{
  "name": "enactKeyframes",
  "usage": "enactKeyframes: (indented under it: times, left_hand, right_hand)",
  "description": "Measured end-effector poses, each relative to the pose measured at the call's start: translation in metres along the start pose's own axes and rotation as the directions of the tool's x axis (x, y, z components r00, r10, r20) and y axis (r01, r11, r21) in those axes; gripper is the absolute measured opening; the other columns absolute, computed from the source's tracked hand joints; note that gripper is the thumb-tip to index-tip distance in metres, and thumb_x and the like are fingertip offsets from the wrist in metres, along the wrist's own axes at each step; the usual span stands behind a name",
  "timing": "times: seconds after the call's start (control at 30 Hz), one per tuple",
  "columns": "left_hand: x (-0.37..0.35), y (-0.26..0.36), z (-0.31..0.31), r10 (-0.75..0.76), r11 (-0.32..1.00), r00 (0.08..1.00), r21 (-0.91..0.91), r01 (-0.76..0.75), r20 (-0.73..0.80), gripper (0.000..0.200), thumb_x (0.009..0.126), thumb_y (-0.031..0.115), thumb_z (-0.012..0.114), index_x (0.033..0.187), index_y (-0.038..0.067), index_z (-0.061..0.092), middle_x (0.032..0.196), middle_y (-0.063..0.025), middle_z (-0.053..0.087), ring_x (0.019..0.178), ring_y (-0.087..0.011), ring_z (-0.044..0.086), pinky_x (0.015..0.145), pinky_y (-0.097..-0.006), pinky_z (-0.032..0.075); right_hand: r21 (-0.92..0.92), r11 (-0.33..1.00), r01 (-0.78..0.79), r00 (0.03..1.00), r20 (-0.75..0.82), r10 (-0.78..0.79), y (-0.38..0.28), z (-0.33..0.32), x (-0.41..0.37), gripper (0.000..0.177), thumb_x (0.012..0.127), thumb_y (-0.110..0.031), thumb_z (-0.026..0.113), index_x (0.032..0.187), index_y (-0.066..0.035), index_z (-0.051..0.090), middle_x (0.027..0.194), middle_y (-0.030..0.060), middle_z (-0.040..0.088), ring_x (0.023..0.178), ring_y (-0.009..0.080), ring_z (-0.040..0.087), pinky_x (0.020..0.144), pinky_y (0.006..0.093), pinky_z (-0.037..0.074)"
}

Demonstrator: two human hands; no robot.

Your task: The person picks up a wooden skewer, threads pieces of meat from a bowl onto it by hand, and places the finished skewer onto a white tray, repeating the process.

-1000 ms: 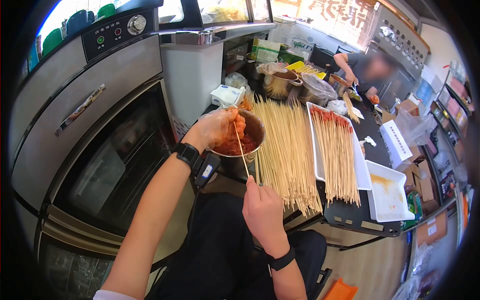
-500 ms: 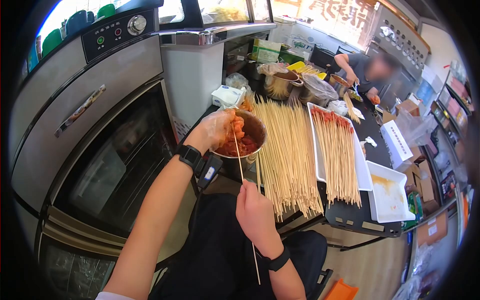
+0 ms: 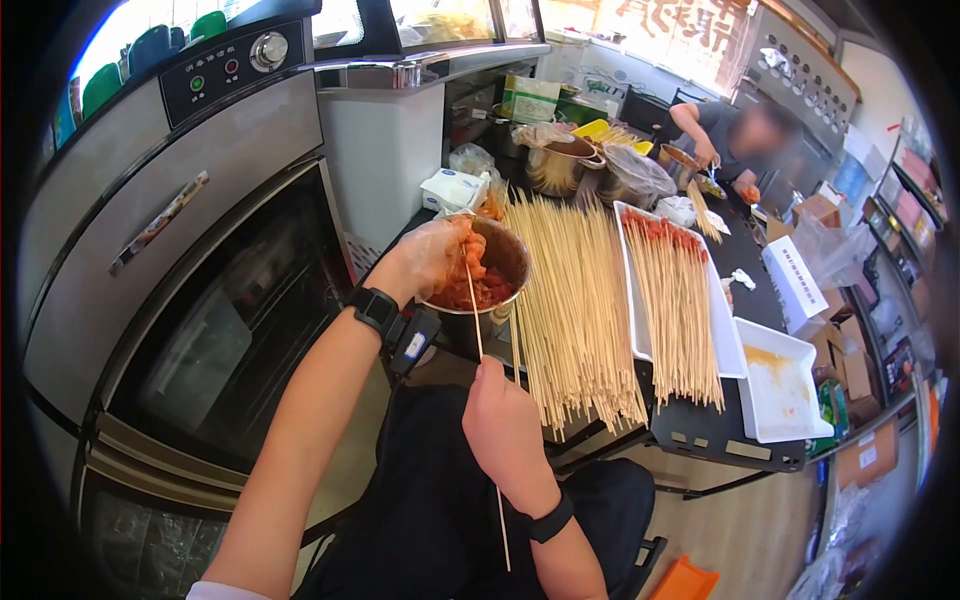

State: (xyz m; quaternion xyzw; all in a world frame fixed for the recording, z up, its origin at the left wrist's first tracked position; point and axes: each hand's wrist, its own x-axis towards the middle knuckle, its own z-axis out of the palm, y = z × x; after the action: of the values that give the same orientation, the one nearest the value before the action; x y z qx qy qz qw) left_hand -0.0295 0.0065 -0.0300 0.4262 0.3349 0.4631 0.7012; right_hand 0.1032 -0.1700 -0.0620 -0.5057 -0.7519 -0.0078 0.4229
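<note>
My left hand (image 3: 437,252), in a clear plastic glove, is closed on pieces of reddish marinated meat (image 3: 474,258) over the rim of a metal pot (image 3: 518,262). More red meat lies inside this pot. In my bare right hand (image 3: 508,425) a long bamboo skewer (image 3: 477,318) is gripped partway along, its lower end sticking out below the fist. The skewer's upper end meets the meat at my left fingers; its tip is hidden. Right of the pot a wide pile of bare skewers (image 3: 575,310) covers the table. Beside it, a white tray (image 3: 631,300) holds skewers with red meat on their far ends.
A second white tray (image 3: 790,400) with yellowish liquid stands at the table's right corner. Further back are a tissue pack (image 3: 455,188) and a large pot (image 3: 556,168). Across the table a co-worker (image 3: 735,130) handles food. A steel cabinet (image 3: 230,330) stands close on my left.
My right hand has shifted slightly left and the skewer stands a little more upright. My left hand stays at the meat over the pot.
</note>
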Motion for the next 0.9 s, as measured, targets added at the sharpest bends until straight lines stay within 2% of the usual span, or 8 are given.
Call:
enactKeyframes:
  times: [0.17, 0.43, 0.5, 0.6, 0.67, 0.7, 0.77, 0.9]
  left_hand:
    - [0.000, 0.002, 0.003, -0.041, 0.998, 0.998, 0.035, 0.042, -0.041, 0.023, 0.093, 0.024, 0.044, 0.084, 0.003, 0.049, 0.074, -0.0054, 0.052, 0.063, -0.0151, 0.051, 0.060, -0.0300, 0.049]
    - [-0.003, 0.011, 0.005, 0.078, 0.812, 0.994, 0.583, -0.019, -0.076, 0.026, 0.093, 0.025, 0.039, 0.078, 0.006, 0.048, 0.068, -0.0032, 0.049, 0.060, -0.0134, 0.048, 0.054, -0.0276, 0.043]
    - [0.016, -0.003, -0.017, 0.063, 0.925, 0.994, 0.370, -0.090, 0.085, 0.023, 0.093, 0.023, 0.039, 0.079, 0.007, 0.048, 0.069, -0.0033, 0.049, 0.061, -0.0139, 0.048, 0.056, -0.0285, 0.043]
    - [0.003, 0.005, -0.001, -0.050, 0.998, 0.994, -0.042, 0.047, -0.092, 0.017, 0.091, 0.017, 0.037, 0.080, 0.007, 0.046, 0.064, -0.0033, 0.046, 0.051, -0.0155, 0.044, 0.050, -0.0258, 0.042]
    - [-0.003, 0.009, -0.003, 0.238, 0.648, 0.968, 0.729, -0.221, 0.082, 0.016, 0.091, 0.017, 0.038, 0.080, 0.008, 0.045, 0.064, -0.0030, 0.046, 0.050, -0.0160, 0.043, 0.049, -0.0271, 0.042]
    - [-0.003, 0.009, 0.001, 0.238, 0.649, 0.968, 0.728, -0.221, 0.082, 0.016, 0.091, 0.017, 0.038, 0.080, 0.008, 0.045, 0.064, -0.0030, 0.046, 0.050, -0.0160, 0.043, 0.049, -0.0271, 0.042]
    - [0.001, 0.012, 0.012, -0.113, 0.986, 0.970, 0.098, 0.137, -0.214, 0.017, 0.092, 0.019, 0.037, 0.081, 0.008, 0.045, 0.062, -0.0025, 0.045, 0.047, -0.0163, 0.041, 0.049, -0.0291, 0.042]
    - [0.004, 0.012, 0.011, -0.138, 0.971, 0.960, 0.159, 0.180, -0.243, 0.030, 0.090, 0.024, 0.037, 0.065, 0.009, 0.045, 0.059, -0.0030, 0.044, 0.054, -0.0167, 0.044, 0.052, -0.0271, 0.036]
  right_hand:
    - [0.045, 0.996, -0.077, 0.984, 0.166, 0.069, -0.015, -0.006, 0.010, 0.011, 0.072, 0.004, 0.051, 0.080, 0.002, 0.044, 0.060, 0.0155, 0.053, 0.057, 0.0303, 0.058, 0.050, 0.0382, 0.047]
    - [0.072, 0.997, -0.035, 0.993, 0.118, 0.027, -0.028, 0.010, 0.018, 0.006, 0.082, -0.001, 0.049, 0.080, 0.000, 0.043, 0.056, 0.0168, 0.052, 0.052, 0.0343, 0.055, 0.048, 0.0437, 0.043]
    - [0.088, 0.992, -0.088, 0.981, 0.180, 0.071, -0.029, 0.010, 0.020, 0.006, 0.083, -0.002, 0.048, 0.080, 0.000, 0.044, 0.056, 0.0179, 0.052, 0.053, 0.0352, 0.055, 0.048, 0.0443, 0.043]
    - [0.245, 0.945, -0.217, 0.967, 0.183, 0.175, -0.029, 0.010, 0.023, 0.006, 0.085, -0.005, 0.047, 0.083, 0.000, 0.044, 0.057, 0.0201, 0.052, 0.054, 0.0374, 0.055, 0.048, 0.0454, 0.042]
    - [0.208, 0.959, -0.194, 0.978, 0.120, 0.171, -0.027, 0.007, 0.025, 0.010, 0.083, -0.003, 0.047, 0.078, 0.001, 0.040, 0.056, 0.0210, 0.054, 0.052, 0.0355, 0.057, 0.045, 0.0422, 0.046]
    - [0.207, 0.959, -0.194, 0.978, 0.121, 0.171, -0.025, 0.007, 0.025, 0.010, 0.083, -0.003, 0.047, 0.078, 0.001, 0.040, 0.056, 0.0210, 0.054, 0.052, 0.0355, 0.057, 0.045, 0.0422, 0.046]
    - [0.188, 0.944, -0.271, 0.959, 0.133, 0.249, -0.021, 0.007, 0.024, 0.008, 0.087, -0.008, 0.046, 0.082, -0.002, 0.045, 0.056, 0.0204, 0.052, 0.054, 0.0380, 0.055, 0.047, 0.0461, 0.041]
    - [0.114, 0.985, -0.126, 0.990, 0.084, 0.117, -0.016, 0.009, 0.025, 0.009, 0.084, -0.005, 0.048, 0.079, 0.000, 0.045, 0.055, 0.0188, 0.052, 0.053, 0.0363, 0.055, 0.047, 0.0447, 0.042]
